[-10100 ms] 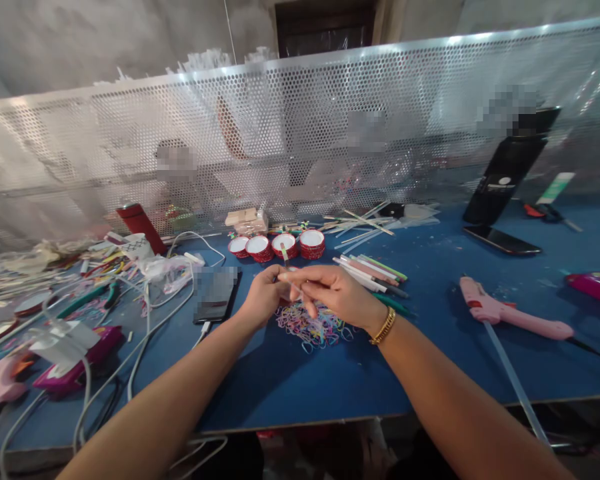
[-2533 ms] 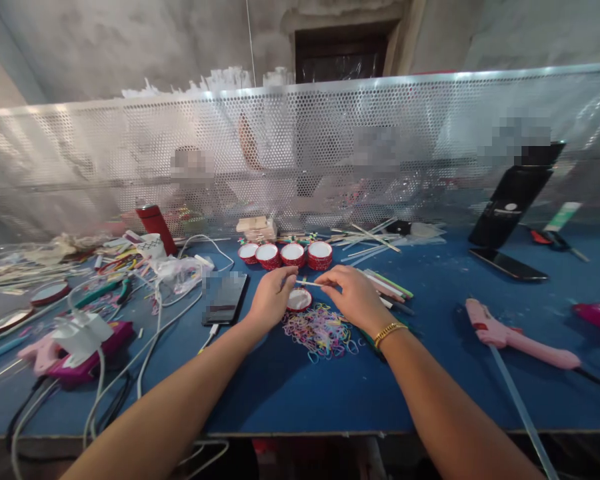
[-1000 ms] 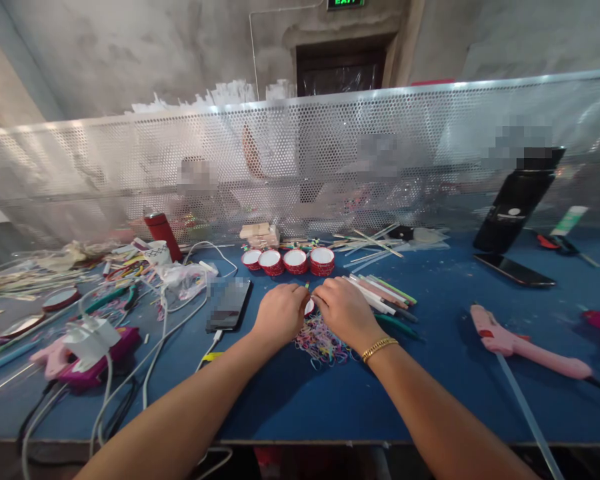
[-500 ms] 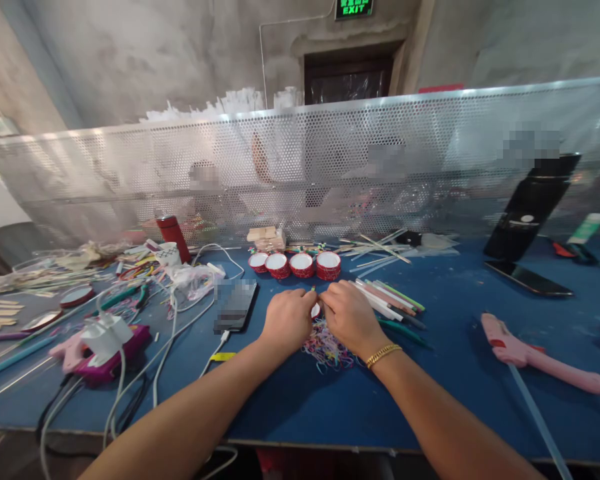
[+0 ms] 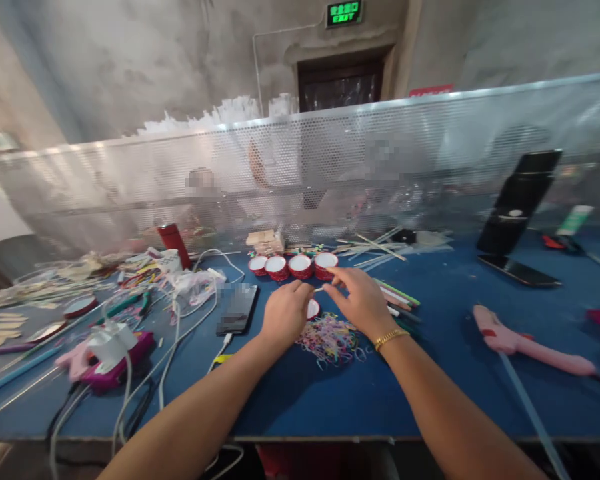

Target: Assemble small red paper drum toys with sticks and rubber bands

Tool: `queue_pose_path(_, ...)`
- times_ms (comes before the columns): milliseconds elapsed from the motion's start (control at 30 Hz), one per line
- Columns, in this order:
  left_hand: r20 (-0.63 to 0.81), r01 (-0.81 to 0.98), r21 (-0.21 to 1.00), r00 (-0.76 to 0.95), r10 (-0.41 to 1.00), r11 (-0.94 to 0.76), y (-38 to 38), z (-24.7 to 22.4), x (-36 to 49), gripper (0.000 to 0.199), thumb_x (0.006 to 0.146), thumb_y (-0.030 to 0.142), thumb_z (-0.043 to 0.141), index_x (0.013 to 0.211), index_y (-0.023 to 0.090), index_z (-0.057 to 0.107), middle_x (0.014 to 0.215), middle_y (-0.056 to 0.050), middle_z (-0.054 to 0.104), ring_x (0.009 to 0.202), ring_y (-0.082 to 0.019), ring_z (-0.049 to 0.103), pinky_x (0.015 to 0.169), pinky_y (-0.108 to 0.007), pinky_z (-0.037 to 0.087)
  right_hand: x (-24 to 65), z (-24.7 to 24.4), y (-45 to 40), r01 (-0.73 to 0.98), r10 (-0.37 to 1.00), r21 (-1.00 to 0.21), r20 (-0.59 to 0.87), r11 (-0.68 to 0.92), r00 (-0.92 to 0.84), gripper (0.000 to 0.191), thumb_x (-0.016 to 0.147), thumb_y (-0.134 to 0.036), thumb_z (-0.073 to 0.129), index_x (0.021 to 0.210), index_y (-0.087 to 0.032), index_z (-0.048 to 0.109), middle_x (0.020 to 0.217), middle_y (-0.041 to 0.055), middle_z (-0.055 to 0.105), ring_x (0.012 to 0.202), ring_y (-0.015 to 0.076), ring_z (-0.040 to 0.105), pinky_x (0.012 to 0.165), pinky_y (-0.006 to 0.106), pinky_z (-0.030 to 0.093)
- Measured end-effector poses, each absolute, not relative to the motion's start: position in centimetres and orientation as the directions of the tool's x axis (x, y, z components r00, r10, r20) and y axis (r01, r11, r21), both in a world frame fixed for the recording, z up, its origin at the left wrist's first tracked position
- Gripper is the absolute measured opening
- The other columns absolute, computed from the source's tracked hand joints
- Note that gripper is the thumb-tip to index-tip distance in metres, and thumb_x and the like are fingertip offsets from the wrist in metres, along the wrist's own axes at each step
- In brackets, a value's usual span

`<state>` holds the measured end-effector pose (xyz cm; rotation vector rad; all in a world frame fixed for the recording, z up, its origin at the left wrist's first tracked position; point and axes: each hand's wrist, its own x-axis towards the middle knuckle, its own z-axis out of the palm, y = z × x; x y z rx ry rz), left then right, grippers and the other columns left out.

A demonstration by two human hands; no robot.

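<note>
Head view: a thin pale stick is pinched between the left hand and right hand, fingertips slightly apart. Relative to the rubber-band pile, the stick is held just beyond; four red-rimmed stacks are seen farther back.

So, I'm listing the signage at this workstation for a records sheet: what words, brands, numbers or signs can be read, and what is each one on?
"EXIT": green sign high on the wall; the characters above it are too blurred to quote surely.
Tall black object: pale lettering under a round mark, too small to read.
Red strip: partly hidden, unreadable.
No number or brand is readable.
</note>
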<state>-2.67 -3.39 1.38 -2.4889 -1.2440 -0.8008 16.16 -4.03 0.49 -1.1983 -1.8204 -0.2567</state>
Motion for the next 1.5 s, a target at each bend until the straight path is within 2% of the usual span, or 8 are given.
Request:
queue_pose_path(133,0.592,0.766,0.159,0.43,0.681,-0.622,-3.1,1.6,-2.8,0.029,0.099,0.034,0.039,0.097,0.023,0.065,0.093,-0.003,0.068,0.082,-0.018,0.062,0.07,-0.029,0.04,19.7,3.0,-5.2,0.917,0.713,-0.354,0.691,0.186,0.122,0.019,0.09,-0.025,0.052,0.094,-0.018,0.069,0.089,0.0071,0.069,0.083,0.0205,0.061,0.078,0.032,0.043)
queue_pose_path(267,0.586,0.71,0.261,0.422,0.692,-0.654,-2.9,1.3,-2.7,0.028,0.099,0.035,0.04,0.097,0.023,0.066,0.096,-0.003,0.069,0.088,-0.018,0.063,0.076,-0.028,0.043,21.2,4.2,-8.3,0.986,0.89,-0.159,0.438,-0.058,0.123,0.023,0.089,-0.024,0.051,0.078,-0.02,0.07,0.082,0.0084,0.069,0.078,0.0221,0.062,0.069,0.032,0.04)
queue_pose_path(400,0.584,0.669,0.334,0.407,0.703,-0.664,-2.3,0.5,-2.7,0.029,0.099,0.028,0.036,0.102,0.02,0.064,0.103,-0.007,0.069,0.095,-0.02,0.062,0.081,-0.031,0.045,20.4,2.3,-10.9,0.991,0.956,-0.101,0.274,-0.082,0.107,0.019,0.086,-0.034,0.059,0.089,-0.022,0.073,0.097,0.01,0.07,0.093,0.0254,0.062,0.076,0.034,0.043)
queue_pose_path(633,0.57,0.626,0.433,0.368,0.735,-0.649,-1.9,0.3,-2.8,0.022,0.096,0.025,0.041,0.098,0.02,0.063,0.099,-0.006,0.069,0.095,-0.02,0.062,0.081,-0.031,0.046,18.9,-0.2,-12.0,0.982,0.975,-0.122,0.152,-0.147,0.165,0.053,0.072,-0.065,0.063,0.097,-0.019,0.068,0.107,0.0156,0.065,0.102,0.0321,0.059,0.084,0.041,0.045)
queue_pose_path(867,0.573,0.591,0.49,0.335,0.748,-0.64,-2.1,0.5,-3.1,0.016,0.092,0.025,0.047,0.093,0.02,0.062,0.095,-0.004,0.067,0.089,-0.018,0.06,0.078,-0.03,0.045,20.1,-0.7,-11.2,0.974,0.957,-0.197,0.243,-0.11,0.158,0.033,0.073,-0.049,0.062,0.081,-0.018,0.068,0.1,0.0152,0.064,0.1,0.0318,0.059,0.083,0.042,0.046)
queue_pose_path(1067,0.591,0.573,0.509,0.309,0.745,-0.642,-2.0,0.6,-3.2,0.012,0.089,0.022,0.05,0.091,0.019,0.062,0.094,-0.004,0.066,0.085,-0.017,0.06,0.077,-0.029,0.045,21.8,-1.4,-11.0,0.924,0.915,-0.38,0.352,-0.055,0.199,0.041,0.068,-0.06,0.067,0.076,-0.02,0.068,0.091,0.0105,0.066,0.093,0.0292,0.06,0.082,0.042,0.046)
queue_pose_path(1300,0.557,0.523,0.585,0.296,0.776,-0.62,-2.4,0.8,-3.0,0.009,0.088,0.023,0.052,0.089,0.019,0.06,0.082,0.0,0.063,0.065,-0.013,0.059,0.066,-0.026,0.044,22.2,-1.7,-12.3,0.4,0.96,-0.917,0.123,0.013,0.25,0.047,0.076,-0.067,0.059,0.082,-0.021,0.065,0.075,0.0038,0.066,0.075,0.0225,0.062,0.064,0.033,0.047)
queue_pose_path(1500,0.505,0.468,0.67,0.283,0.816,-0.577,-2.3,0.3,-2.8,0.009,0.088,0.026,0.053,0.092,0.02,0.058,0.077,0.002,0.062,0.057,-0.01,0.054,0.057,-0.023,0.04,22.1,-1.8,-12.5,-0.148,0.982,-0.971,0.183,0.187,0.043,0.048,0.09,-0.06,0.035,0.107,-0.025,0.064,0.097,0.0098,0.069,0.092,0.0279,0.066,0.076,0.045,0.052)
